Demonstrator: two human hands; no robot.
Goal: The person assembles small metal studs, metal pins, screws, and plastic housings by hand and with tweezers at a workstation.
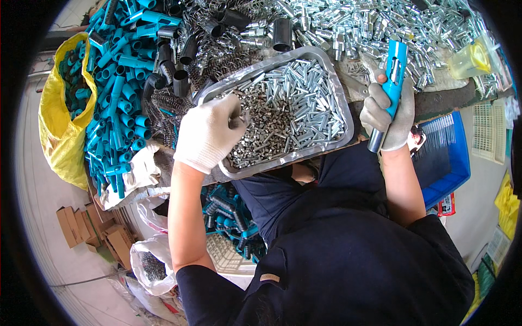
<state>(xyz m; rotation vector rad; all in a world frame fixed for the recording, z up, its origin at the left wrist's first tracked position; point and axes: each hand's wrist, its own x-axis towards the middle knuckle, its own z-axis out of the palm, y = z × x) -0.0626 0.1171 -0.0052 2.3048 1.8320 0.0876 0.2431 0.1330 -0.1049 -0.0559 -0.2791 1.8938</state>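
Note:
My right hand [389, 114], in a white work glove, is wrapped round a teal plastic tube [397, 62] with a slot in its side. A dark grey cylindrical end [375, 140] sticks out below the fist. My left hand [209, 133], gloved too, reaches over the left part of a grey plastic tray [341, 103], fingers curled and pinched together. Whatever they hold is too small to make out against the metal. In the tray, short brownish metal studs [266, 127] lie on the left, longer silvery pins [315, 103] on the right.
A heap of teal plastic tubes [117, 98] covers the bench's left side beside a yellow sack [51, 125]. Behind the tray lie black sleeves [282, 35], dark springs [228, 65] and silvery metal fittings [364, 27]. A blue bin [462, 157] stands right; cardboard boxes [117, 239] are on the floor.

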